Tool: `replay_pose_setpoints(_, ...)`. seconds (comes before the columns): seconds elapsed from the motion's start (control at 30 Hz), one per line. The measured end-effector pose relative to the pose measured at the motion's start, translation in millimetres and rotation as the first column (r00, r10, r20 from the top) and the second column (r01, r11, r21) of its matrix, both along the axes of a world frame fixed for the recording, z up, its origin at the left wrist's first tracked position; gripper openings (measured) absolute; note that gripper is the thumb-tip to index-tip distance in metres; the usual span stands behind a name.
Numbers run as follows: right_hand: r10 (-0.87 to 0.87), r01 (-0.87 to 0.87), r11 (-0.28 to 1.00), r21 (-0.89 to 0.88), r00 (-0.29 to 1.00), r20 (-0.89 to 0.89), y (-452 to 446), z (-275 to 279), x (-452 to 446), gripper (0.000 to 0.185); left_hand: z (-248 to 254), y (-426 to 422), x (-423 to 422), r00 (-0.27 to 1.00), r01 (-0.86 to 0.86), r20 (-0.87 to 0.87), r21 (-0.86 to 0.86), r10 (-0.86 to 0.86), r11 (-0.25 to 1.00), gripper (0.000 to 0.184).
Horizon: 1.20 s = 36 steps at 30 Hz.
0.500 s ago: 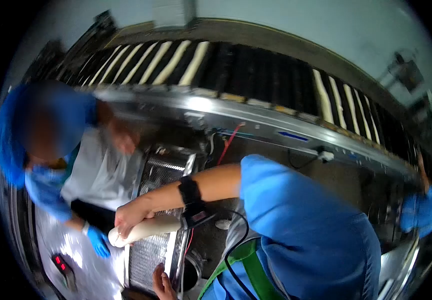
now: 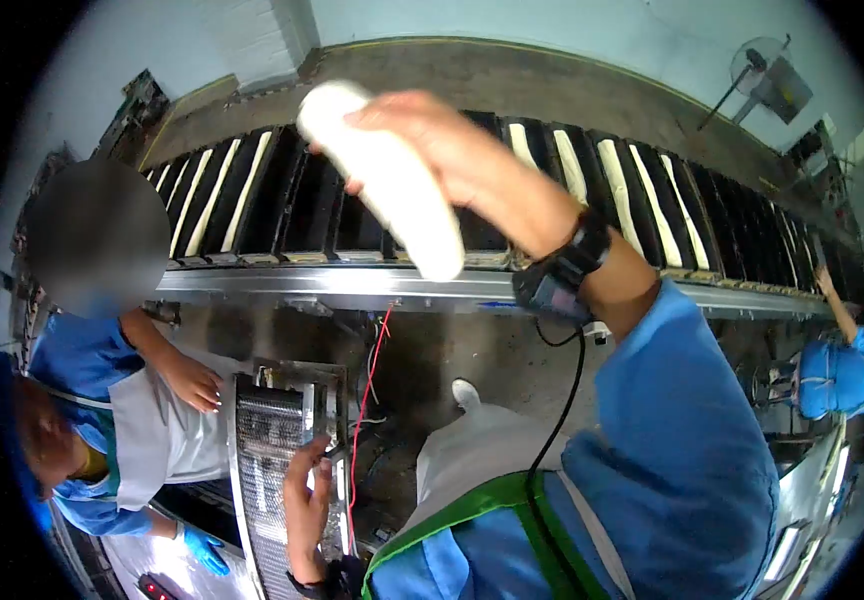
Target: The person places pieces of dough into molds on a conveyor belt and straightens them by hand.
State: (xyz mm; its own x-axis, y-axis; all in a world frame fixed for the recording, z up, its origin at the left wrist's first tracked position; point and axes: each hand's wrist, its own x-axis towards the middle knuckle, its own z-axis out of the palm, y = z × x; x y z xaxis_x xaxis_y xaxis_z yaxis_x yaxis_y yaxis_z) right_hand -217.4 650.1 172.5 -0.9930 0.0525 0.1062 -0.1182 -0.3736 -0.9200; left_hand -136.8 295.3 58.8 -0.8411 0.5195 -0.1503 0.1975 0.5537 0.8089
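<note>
Holding dough roll [image 2: 384, 182] in curled right hand [image 2: 434, 142] at eleven o'clock, with left hand [image 2: 306, 492] half-open, empty at seven; could stretch unsupported lower end by gripping off-centre.

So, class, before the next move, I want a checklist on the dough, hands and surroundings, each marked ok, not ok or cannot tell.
1. Dough held by the right hand: ok.
2. Left hand free: ok, nothing shows in it.
3. Cable apart from the dough: ok.
4. Co-worker's blue glove away from the dough: ok.
5. Dough parallel to the dark trays: not ok, it slants across them in this view.
6. Dough's underside unmarked: cannot tell, hidden.
</note>
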Motion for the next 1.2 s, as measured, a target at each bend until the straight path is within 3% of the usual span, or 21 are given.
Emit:
replay_pose_setpoints(0.07,-0.107,0.113,0.992,0.052,0.989,-0.106,37,2,11,0.031,4,31,1,1.0,0.005,0.028,-0.008,-0.005,1.0,0.024)
replay_pose_setpoints(0.2,-0.352,0.348,0.933,-0.091,0.935,-0.033,81,-49,20,0.026,-30,60,-1,0.995,0.016,0.096,0.063,-0.022,0.998,0.023)
replay_pose_setpoints(0.27,-0.452,0.461,0.881,-0.109,0.887,0.097,102,-108,10,0.028,-30,81,0,0.994,0.007,0.112,0.036,-0.011,0.999,0.023)
replay_pose_setpoints(0.37,-0.398,0.541,0.802,-0.253,0.8,0.45,128,-225,-18,0.032,-37,95,5,0.981,-0.023,0.193,0.031,0.017,0.999,0.024)
replay_pose_setpoints(0.4,-0.351,0.457,0.876,-0.156,0.824,0.444,141,-264,-23,0.032,-40,99,6,0.968,-0.044,0.25,0.063,0.027,0.997,0.024)
replay_pose_setpoints(0.47,-0.71,0.623,0.704,0.341,0.635,0.304,116,-294,-53,0.044,-49,107,9,0.974,-0.032,0.226,0.083,0.013,0.996,0.024)
replay_pose_setpoints(0.53,-0.726,0.586,0.683,0.437,0.476,0.496,101,-292,-65,0.062,-51,106,16,0.977,-0.008,0.211,0.079,-0.009,0.997,0.025)
replay_pose_setpoints(0.57,-0.779,0.527,0.626,0.574,0.456,0.43,101,-286,-67,0.068,-46,107,17,0.98,-0.009,0.201,0.058,-0.003,0.998,0.025)
replay_pose_setpoints(0.6,-0.803,0.603,0.587,0.54,0.516,0.297,102,-300,-75,0.067,-44,98,21,0.977,-0.027,0.211,0.042,0.018,0.999,0.025)
replay_pose_setpoints(0.67,-0.789,0.555,0.584,0.593,0.559,0.254,94,-316,-101,0.066,-47,73,23,0.984,-0.023,0.177,0.035,0.017,0.999,0.026)
replay_pose_setpoints(0.73,-0.793,0.384,0.533,0.754,0.538,0.287,71,-283,-104,0.067,-36,61,26,0.978,-0.064,0.198,0.014,0.06,0.998,0.026)
replay_pose_setpoints(0.8,-0.741,0.21,0.47,0.857,0.622,0.254,59,-287,-109,0.071,-36,43,37,0.953,-0.13,0.277,0.023,0.119,0.991,0.026)
replay_pose_setpoints(0.83,-0.779,0.245,0.242,0.939,0.626,0.037,39,-269,-97,0.052,-41,36,40,0.959,-0.162,0.236,-0.005,0.158,0.987,0.026)
replay_pose_setpoints(0.87,-0.769,0.224,0.262,0.939,0.637,0.063,21,-260,-75,0.052,-34,26,44,0.931,-0.2,0.305,-0.041,0.203,0.979,0.026)
replay_pose_setpoints(0.93,-0.231,-0.107,-0.251,0.962,0.972,0.048,21,-233,-44,0.022,-43,7,47,0.962,-0.184,0.197,-0.033,0.187,0.982,0.025)
replay_pose_setpoints(1.0,-0.049,0.238,-0.338,0.911,0.962,-0.27,16,-269,-29,0.018,-55,-18,47,0.963,-0.192,0.186,-0.036,0.196,0.981,0.025)
replay_pose_setpoints(1.03,0.089,0.305,-0.437,0.846,0.951,-0.296,21,-271,-32,0.014,-57,-24,44,0.985,-0.166,0.043,-0.08,0.169,0.983,0.023)
replay_pose_setpoints(1.1,0.148,0.393,-0.364,0.844,0.919,-0.365,15,-289,-48,0.019,-56,-45,44,0.967,-0.224,0.094,-0.114,0.235,0.968,0.023)
replay_pose_setpoints(1.13,0.163,0.399,-0.45,0.799,0.916,-0.366,14,-302,-59,0.025,-67,-60,45,0.978,-0.205,-0.085,-0.191,0.192,0.96,0.025)
replay_pose_setpoints(1.17,-0.036,0.274,-0.229,0.934,0.956,-0.29,1,-298,-63,0.028,-83,-79,51,0.968,-0.25,-0.08,-0.204,0.239,0.946,0.025)
replay_pose_setpoints(1.2,0.162,0.399,-0.066,0.914,0.909,-0.385,-27,-320,-95,0.027,-81,-101,87,0.906,-0.422,-0.115,-0.27,0.407,0.865,0.024)
